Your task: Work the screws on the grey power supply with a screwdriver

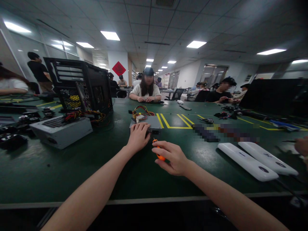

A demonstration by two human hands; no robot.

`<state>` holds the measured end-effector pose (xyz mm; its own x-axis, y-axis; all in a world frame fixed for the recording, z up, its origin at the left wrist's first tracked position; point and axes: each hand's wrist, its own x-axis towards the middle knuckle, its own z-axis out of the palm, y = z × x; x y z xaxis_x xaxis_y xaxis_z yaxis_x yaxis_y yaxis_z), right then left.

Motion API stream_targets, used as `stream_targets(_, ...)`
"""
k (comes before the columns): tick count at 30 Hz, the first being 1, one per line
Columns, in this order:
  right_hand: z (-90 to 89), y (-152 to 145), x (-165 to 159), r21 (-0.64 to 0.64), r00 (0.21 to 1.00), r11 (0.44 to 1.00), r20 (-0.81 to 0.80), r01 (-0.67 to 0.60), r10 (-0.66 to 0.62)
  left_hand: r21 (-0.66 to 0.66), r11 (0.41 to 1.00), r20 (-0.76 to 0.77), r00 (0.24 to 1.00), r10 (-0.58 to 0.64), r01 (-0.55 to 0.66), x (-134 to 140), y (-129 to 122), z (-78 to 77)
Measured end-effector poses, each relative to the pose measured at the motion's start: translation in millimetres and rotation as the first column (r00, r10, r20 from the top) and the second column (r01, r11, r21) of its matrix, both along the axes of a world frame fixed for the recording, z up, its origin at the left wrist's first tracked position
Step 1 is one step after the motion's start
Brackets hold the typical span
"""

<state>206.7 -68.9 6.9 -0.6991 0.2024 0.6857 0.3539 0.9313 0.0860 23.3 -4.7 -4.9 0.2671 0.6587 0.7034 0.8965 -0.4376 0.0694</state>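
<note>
A grey computer power supply lies flat on the green table, its socket side facing me and a bundle of coloured cables at its back. My left hand grips its left part, fingers over the top and thumb against the near face. Just in front of that face, my right hand holds an orange screwdriver between thumb and fingers. The screwdriver's tip points at the near side of the power supply; whether it touches cannot be made out.
To the left stand a black computer case and a second power supply. Two white power banks lie on the right, with dark blurred packages behind them. A person sits across the table; another's hand shows far right.
</note>
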Motion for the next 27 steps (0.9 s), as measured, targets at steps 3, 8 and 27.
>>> stream_targets(3, 0.4, -2.0, -3.6, 0.013, 0.995, 1.000, 0.099, 0.010, -0.011, 0.006, 1.000, 0.003, 1.000, -0.001, 0.001, -0.1, 0.5, -0.1)
stream_targets(8, 2.4, -4.0, -3.1, -0.080, 0.997, 0.996, 0.070, -0.035, 0.041, 0.010, 1.000, -0.002, 1.000, -0.002, 0.003, -0.9, 2.0, -1.2)
stream_targets(27, -1.5, -4.2, -3.8, -0.017, 0.999, 1.000, 0.038, -0.016, 0.017, 0.004, 1.000, -0.010, 1.000, -0.002, 0.002, -2.2, 1.0, 0.2)
